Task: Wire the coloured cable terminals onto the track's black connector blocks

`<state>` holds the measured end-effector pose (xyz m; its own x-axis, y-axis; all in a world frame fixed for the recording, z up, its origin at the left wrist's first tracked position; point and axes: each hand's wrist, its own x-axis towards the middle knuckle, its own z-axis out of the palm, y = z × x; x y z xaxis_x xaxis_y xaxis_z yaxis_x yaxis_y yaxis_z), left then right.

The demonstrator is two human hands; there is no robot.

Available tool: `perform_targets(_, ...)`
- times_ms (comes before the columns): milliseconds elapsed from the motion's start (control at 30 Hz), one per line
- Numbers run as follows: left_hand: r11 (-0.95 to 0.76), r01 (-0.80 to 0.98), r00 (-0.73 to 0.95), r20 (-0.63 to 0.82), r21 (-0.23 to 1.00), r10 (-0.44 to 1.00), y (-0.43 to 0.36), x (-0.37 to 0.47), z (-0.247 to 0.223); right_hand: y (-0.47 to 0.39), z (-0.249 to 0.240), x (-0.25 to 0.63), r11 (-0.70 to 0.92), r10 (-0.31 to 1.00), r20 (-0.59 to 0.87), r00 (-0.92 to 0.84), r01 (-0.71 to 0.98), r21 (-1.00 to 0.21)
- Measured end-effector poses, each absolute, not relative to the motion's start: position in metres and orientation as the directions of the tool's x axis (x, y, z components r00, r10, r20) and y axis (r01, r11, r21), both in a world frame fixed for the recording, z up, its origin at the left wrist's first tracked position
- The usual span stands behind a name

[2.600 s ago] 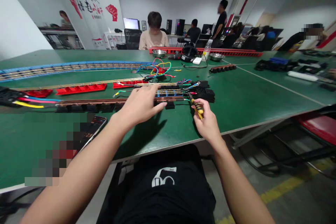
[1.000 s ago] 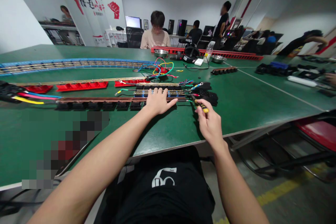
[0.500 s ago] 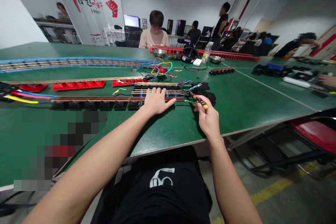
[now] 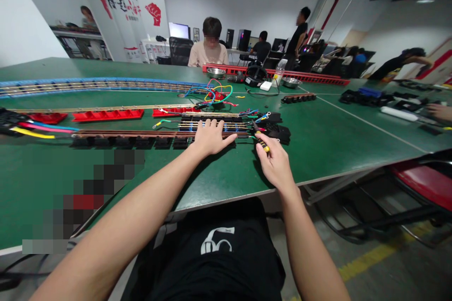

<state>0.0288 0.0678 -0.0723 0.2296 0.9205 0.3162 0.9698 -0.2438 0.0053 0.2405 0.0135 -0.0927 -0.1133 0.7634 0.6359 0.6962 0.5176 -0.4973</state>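
My left hand (image 4: 211, 137) lies palm down with its fingers spread. It presses on a strip assembly of brown rails (image 4: 155, 133) with black blocks (image 4: 135, 141) beneath. In my right hand (image 4: 274, 159) is a pair of pliers (image 4: 262, 143) with yellow-and-black handles. Their dark jaws point up and left, by the right end of the strips. A short green wire (image 4: 252, 137) comes out there, close to the tool. Black end pieces (image 4: 277, 132) lie just beyond my right fingers. Whether the jaws grip anything is too small to tell.
Long blue track (image 4: 106, 85) and red block strips (image 4: 108, 115) run along the green table (image 4: 360, 127). Coloured wires (image 4: 219, 94) are tangled behind my hands. Metal bowls (image 4: 216, 73) and a bottle (image 4: 280, 71) stand farther back. A person (image 4: 208, 51) sits opposite.
My right hand has turned and shifted slightly left with the pliers, whose handles now stand steeper. My left hand stays in place on the strips.
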Motion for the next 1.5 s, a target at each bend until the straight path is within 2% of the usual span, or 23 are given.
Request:
perform_targets(367, -0.239, 0.971, 0.223, 0.305, 0.017, 0.926, 0.066, 0.03, -0.071, 0.017, -0.105, 0.244, 0.506, 0.72, 0.637, -0.277, 0.837, -0.208)
perform_targets(733, -0.236, 0.972, 0.222, 0.297, 0.012, 0.929, 0.067, 0.029, -0.071, 0.016, -0.103, 0.242, 0.512, 0.708, 0.646, -0.286, 0.837, -0.191)
perform_targets(867, -0.248, 0.969, 0.233, 0.306, 0.013, 0.923, 0.067, 0.029, -0.072, 0.016, -0.101, 0.242, 0.519, 0.733, 0.631, -0.253, 0.808, -0.28)
perform_targets(1067, -0.244, 0.97, 0.228, 0.284, 0.023, 0.932, 0.067, 0.028, -0.071, 0.01, -0.091, 0.238, 0.493, 0.793, 0.594, -0.136, 0.716, -0.494)
perform_targets(1200, -0.257, 0.966, 0.239, 0.291, 0.022, 0.926, 0.068, 0.027, -0.072, 0.011, -0.091, 0.24, 0.411, 0.863, 0.503, -0.038, 0.632, -0.657)
perform_targets(1267, -0.268, 0.963, 0.251, 0.295, 0.017, 0.922, 0.068, 0.026, -0.073, 0.015, -0.094, 0.242, 0.368, 0.898, 0.438, 0.027, 0.497, -0.786)
perform_targets(1367, -0.269, 0.963, 0.254, 0.282, 0.013, 0.925, 0.069, 0.026, -0.073, 0.02, -0.096, 0.241, 0.311, 0.94, 0.329, 0.085, 0.178, -0.934)
perform_targets(1433, -0.261, 0.965, 0.249, 0.272, 0.01, 0.93, 0.069, 0.027, -0.073, 0.021, -0.096, 0.239, 0.275, 0.957, 0.273, 0.093, -0.004, -0.961)
perform_targets(1500, -0.255, 0.967, 0.245, 0.268, 0.005, 0.932, 0.069, 0.027, -0.073, 0.021, -0.094, 0.235, 0.243, 0.968, 0.231, 0.101, -0.119, -0.963)
